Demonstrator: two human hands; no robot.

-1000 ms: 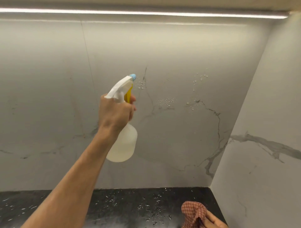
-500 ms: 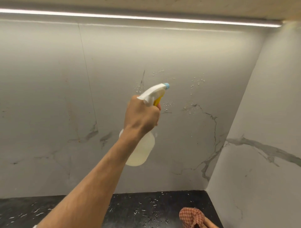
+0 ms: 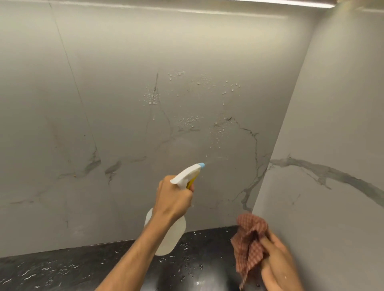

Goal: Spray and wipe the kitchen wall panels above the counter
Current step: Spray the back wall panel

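Setting: grey marble-look back wall panel (image 3: 124, 103) is meeting a side wall panel (image 3: 332, 124) at an inner corner on the right, with a light strip (image 3: 291, 2) glowing along the top edge.
Counter: black speckled counter (image 3: 62, 268) is running along the foot of both panels, wet with scattered drops.
Open room: wide bare stretch of back panel is lying to the left of the arms; on the right the corner is closing the space in just beside the cloth.
Droplets: clusters of droplets (image 3: 191, 121) are clinging to the back panel, above the nozzle and left of the corner.
Left hand: left hand (image 3: 174, 197) is wrapping closed around the neck of the spray bottle (image 3: 172, 234), fingers curling over the yellow trigger.
Spray bottle: translucent body is hanging below the fist, above the counter's back edge; white head with its blue nozzle (image 3: 201, 165) is pointing up and right at the back panel, a faint mist showing just off the tip.
Right hand: right hand (image 3: 278, 263) is gripping a bunched red checked cloth (image 3: 249, 238), fingers closing into its folds.
Cloth: upper edge is rising near the corner, close to the side panel; whether it is touching the panel cannot be told.
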